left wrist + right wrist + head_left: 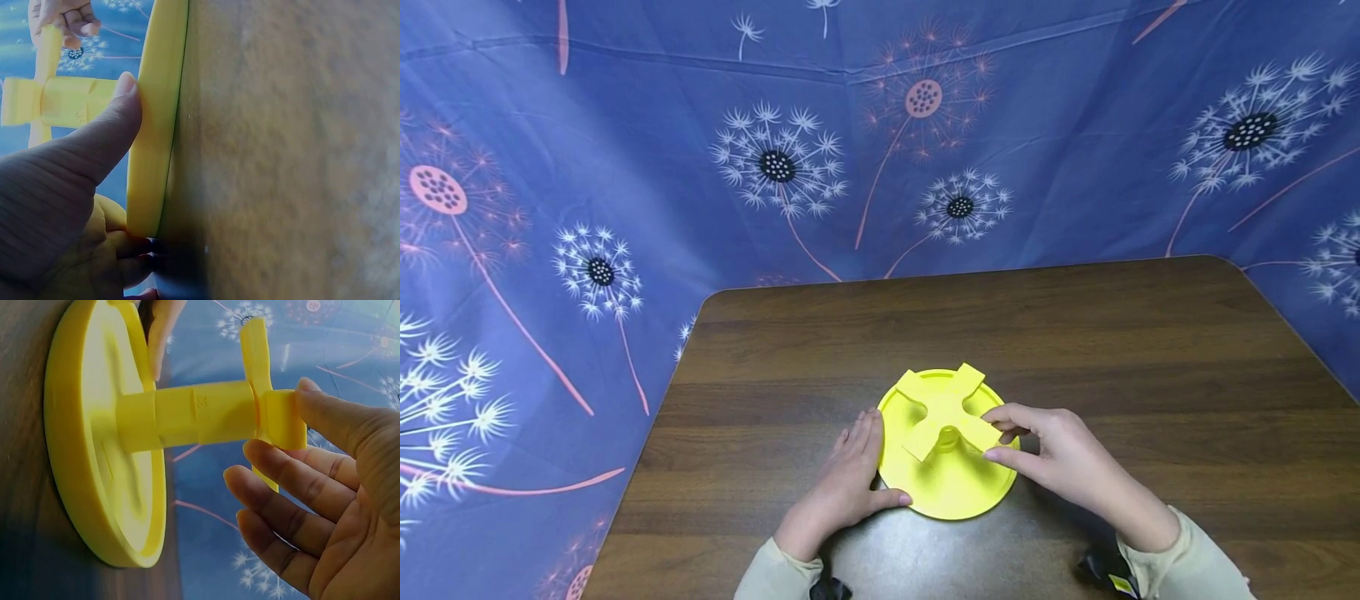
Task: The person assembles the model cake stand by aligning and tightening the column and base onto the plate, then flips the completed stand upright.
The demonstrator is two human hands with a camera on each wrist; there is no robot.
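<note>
A yellow plastic stand sits on the table, with a round, rimmed base (958, 492), an upright post (194, 415) and a four-armed cross-shaped top (946, 410). My left hand (844, 482) holds the base by its left side, fingers along the rim and thumb at the near edge. In the left wrist view the thumb (106, 134) lies against the rim while the other fingers are partly hidden. On the right, my right hand (1060, 454) pinches one arm of the cross between thumb and fingers. Its other fingers are spread loosely below that arm in the right wrist view.
The brown wooden table (760, 358) has rounded far corners. Behind it and to the left hangs a blue cloth (670, 125) printed with dandelions. Dark straps (1101, 567) show at the wrists, below light sleeves (1187, 562).
</note>
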